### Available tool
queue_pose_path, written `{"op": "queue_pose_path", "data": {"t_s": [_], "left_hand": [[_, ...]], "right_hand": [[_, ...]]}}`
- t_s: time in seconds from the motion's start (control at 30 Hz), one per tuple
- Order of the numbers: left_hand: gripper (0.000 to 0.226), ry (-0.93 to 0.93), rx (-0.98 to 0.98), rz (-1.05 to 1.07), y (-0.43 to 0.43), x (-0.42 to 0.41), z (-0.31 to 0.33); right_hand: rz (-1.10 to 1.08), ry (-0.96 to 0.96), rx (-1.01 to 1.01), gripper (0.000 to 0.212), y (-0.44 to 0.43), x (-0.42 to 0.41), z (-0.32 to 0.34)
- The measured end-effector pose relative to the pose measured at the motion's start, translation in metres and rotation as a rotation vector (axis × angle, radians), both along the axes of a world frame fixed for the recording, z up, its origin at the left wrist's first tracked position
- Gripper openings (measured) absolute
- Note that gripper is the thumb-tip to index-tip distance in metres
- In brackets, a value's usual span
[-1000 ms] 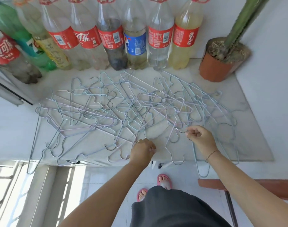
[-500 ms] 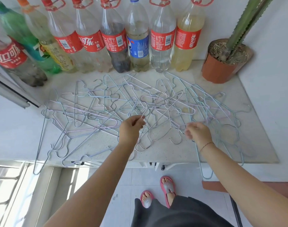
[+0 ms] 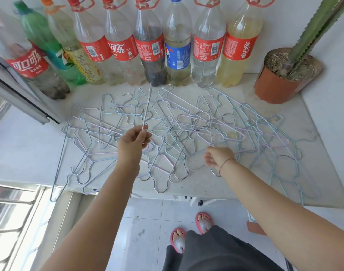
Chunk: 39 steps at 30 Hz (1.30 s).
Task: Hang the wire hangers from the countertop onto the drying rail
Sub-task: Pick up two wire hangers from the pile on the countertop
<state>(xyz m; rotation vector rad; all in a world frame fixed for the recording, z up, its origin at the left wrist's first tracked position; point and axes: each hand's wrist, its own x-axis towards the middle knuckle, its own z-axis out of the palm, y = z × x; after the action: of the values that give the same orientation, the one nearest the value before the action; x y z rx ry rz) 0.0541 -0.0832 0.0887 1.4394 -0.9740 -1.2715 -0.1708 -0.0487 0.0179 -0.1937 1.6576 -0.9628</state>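
Fingers (image 3: 142, 133) of the left hand (image 3: 131, 143) pinch one hanger (image 3: 146, 108), its long axis toward frame top; right hand (image 3: 219, 156) grips another on the tabletop (image 3: 216, 184).

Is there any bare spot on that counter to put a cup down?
Some. The countertop is bare at its right edge below the plant pot, and at far left beside the bottles. The middle is crowded with tangled wire hangers.
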Motion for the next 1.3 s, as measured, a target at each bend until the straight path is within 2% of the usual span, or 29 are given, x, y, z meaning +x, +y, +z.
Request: {"op": "queue_pose_path", "data": {"t_s": [0.07,0.1,0.17,0.23,0.3,0.47,0.57,0.67,0.8,0.97,1.2,1.3], "left_hand": [[0.019,0.003,0.005,0.012,0.001,0.003,-0.003],[0.018,0.007,0.011,0.016,0.001,0.004,-0.006],[0.018,0.016,0.025,0.020,0.003,0.004,-0.010],[0.019,0.020,0.043,0.026,0.004,0.003,-0.013],[0.020,0.030,0.053,0.034,0.005,0.003,-0.014],[0.018,0.029,0.051,0.047,0.004,0.006,-0.013],[0.018,0.029,0.041,0.047,0.003,0.009,-0.010],[0.019,0.030,0.028,0.048,0.002,0.013,-0.007],[0.018,0.040,0.010,0.065,0.004,0.019,-0.003],[0.021,0.055,-0.004,0.088,0.009,0.032,0.002],[0.018,0.061,-0.045,0.200,0.034,0.069,0.016],[0.018,0.048,-0.051,0.307,0.056,0.091,0.025]], "right_hand": [[-0.053,-0.122,0.097,0.032,0.006,0.001,-0.012],[-0.075,-0.138,0.126,0.032,0.008,0.002,-0.017],[-0.093,-0.103,0.185,0.011,0.014,0.003,-0.019],[-0.109,-0.053,0.212,0.021,0.014,0.002,-0.019],[-0.124,-0.086,0.194,0.030,0.011,0.001,-0.021],[0.018,-0.006,-0.018,0.033,0.005,0.008,-0.023],[-0.007,0.015,-0.137,0.032,0.001,0.017,-0.011],[-0.118,-0.078,-0.254,0.025,-0.005,0.029,0.007],[-0.122,-0.212,-0.328,0.021,-0.007,0.042,0.030],[0.011,-0.218,-0.359,0.017,0.003,0.058,0.041],[0.413,0.090,-0.470,0.016,-0.007,0.085,0.065],[0.514,0.106,-0.490,0.015,-0.017,0.105,0.076]]}}
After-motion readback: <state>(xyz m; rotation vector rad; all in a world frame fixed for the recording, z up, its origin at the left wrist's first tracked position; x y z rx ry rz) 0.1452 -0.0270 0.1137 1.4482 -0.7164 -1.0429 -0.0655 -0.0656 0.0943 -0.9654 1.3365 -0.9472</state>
